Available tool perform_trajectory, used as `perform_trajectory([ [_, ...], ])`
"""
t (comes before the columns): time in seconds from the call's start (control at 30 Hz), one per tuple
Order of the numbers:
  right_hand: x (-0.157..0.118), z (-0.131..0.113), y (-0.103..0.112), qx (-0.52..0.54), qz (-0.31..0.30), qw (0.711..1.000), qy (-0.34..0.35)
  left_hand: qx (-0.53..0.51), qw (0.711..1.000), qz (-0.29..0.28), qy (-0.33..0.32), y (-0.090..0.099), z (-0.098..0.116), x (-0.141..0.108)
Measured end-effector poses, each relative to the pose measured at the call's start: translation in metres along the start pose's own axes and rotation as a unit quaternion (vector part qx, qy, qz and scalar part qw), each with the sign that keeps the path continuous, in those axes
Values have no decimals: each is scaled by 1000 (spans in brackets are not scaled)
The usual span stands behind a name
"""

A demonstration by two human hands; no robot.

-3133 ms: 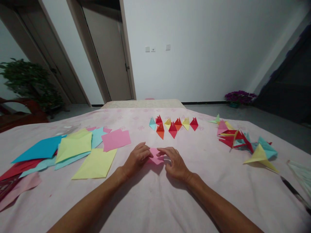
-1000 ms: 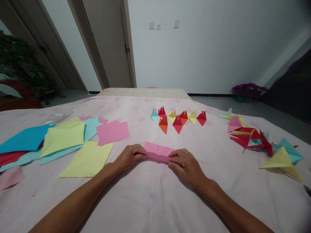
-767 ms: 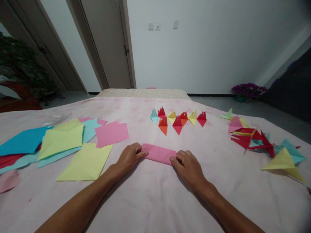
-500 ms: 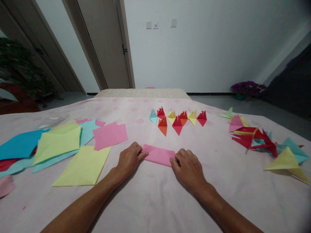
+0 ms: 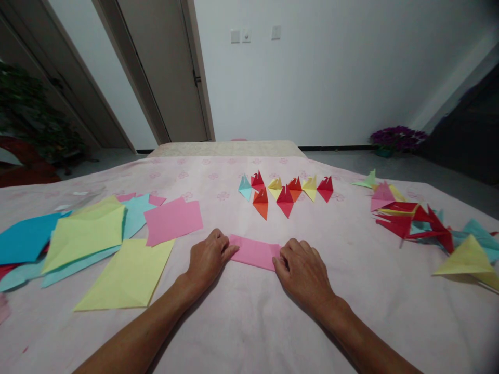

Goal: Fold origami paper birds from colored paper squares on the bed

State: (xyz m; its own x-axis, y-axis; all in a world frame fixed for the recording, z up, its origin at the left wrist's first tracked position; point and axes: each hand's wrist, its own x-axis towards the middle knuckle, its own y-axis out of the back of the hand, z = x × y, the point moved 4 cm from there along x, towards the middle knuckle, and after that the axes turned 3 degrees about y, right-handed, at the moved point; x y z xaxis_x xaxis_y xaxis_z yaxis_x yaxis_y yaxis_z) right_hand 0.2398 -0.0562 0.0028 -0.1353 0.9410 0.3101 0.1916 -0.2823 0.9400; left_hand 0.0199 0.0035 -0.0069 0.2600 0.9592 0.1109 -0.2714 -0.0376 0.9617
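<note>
Blue flat paper sheet [image 5: 29, 239]: well out to the left of both hands, its edge under a creased yellow paper sheet [image 5: 83, 234]; a tug on one would probably drag the other.
Plain yellow square paper sheet [image 5: 127, 280]: nearer, left of the left hand, close by the bare left forearm [image 5: 167, 298]; whether they touch, I cannot tell. An elbow swung outward could push or crumple it.
Pink flat paper sheet [image 5: 175, 223]: beyond the left hand, overlapping the plain yellow one; a wide reach might knock it askew.
Left hand [image 5: 210, 254]: pinching, thumb over the strip's left end, fingers curled.
Pink folded paper strip [image 5: 255, 253]: stretched between the hands, low over the surface [image 5: 241, 322], whose soft pink cloth shows wrinkles. Pressing on that give could blur a crease; uneven pulling could skew the layers or tear an end.
Small folded paper birds in red, yellow, orange and pale blue [image 5: 285, 201]: beyond the hands, near each other; a forward sweep of the knuckles could topple them.
Right hand [image 5: 304, 262]: pinching the right end, thumb forward; slipping there would let the fold spring open.
Heap of red, blue and yellow folded paper pieces [image 5: 436, 231]: well right of the right hand; a careless sleeve-side swing could bend the points.
</note>
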Motion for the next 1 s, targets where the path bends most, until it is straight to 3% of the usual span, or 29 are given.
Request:
perform_trajectory([
  [0.13, 0, 0, 1, 2, 4, 1000, 0, 17, 1000, 20, -3, 1, 1, -1],
  [0.23, -1, 1, 3, 4, 23, 1000, -4, 18, 996, 85, -24, 6, 4, -2],
  [0.33, -4, -2, 6, 1, 59, 998, 13, 19, 980, 170, -98, 9, 9, -3],
  [0.43, -6, -12, 6, -3, 96, 992, 88, 21, 960, 197, -200, 8, 16, -4],
  [0.53, -5, -22, 6, -18, 93, 979, 179, 24, 947, 134, -291, 6, 23, -5],
  [0.63, -2, -31, 6, -34, 28, 965, 257, 18, 941, 38, -337, 3, 25, -9],
  [0.77, -1, -38, 9, -50, -41, 951, 301, 24, 945, -15, -326, 2, 23, -24],
  [1.0, -19, -32, 17, -58, -47, 946, 316, 9, 955, -53, -291, 9, 4, -53],
])
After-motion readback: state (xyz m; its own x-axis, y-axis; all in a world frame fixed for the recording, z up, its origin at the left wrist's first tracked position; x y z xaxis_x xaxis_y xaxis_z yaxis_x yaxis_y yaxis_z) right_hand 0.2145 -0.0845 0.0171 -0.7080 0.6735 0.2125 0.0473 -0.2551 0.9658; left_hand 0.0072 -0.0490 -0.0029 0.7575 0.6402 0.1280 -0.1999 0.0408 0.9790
